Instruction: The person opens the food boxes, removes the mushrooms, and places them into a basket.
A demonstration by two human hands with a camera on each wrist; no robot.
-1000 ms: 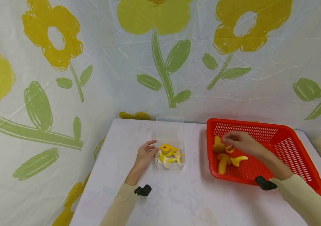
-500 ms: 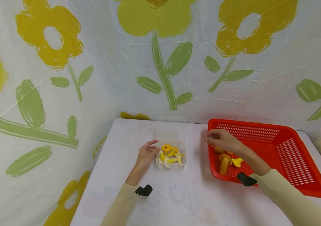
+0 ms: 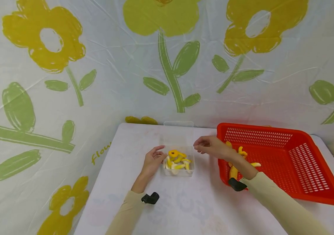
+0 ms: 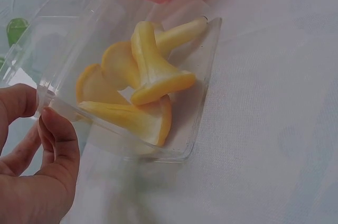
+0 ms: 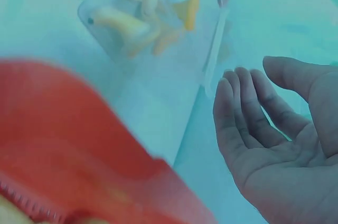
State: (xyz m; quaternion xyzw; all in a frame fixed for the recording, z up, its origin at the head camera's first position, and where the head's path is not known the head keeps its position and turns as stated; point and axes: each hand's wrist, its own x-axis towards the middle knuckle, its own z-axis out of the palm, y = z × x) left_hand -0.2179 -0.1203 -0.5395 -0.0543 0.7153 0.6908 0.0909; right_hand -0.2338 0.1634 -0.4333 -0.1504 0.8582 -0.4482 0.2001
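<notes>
The left hand [image 3: 151, 163] is pinching a clear box [image 3: 178, 173]; the right hand [image 3: 211, 147] is hovering nearby.
In the head view the box is sitting just below centre, with yellow mushroom-shaped pieces [image 4: 158, 71] lying inside. The right hand's fingers are curving loosely, apart from the thumb (the right wrist view is showing a bare palm). A red basket [image 3: 281, 166] is resting at lower right, holding more yellow pieces [image 3: 234, 173].

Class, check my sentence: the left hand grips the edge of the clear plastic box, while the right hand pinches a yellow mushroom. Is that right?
Not quite: the right hand is empty, as the right wrist view shows. The left hand grips the edge of the clear plastic box, as stated.
</notes>
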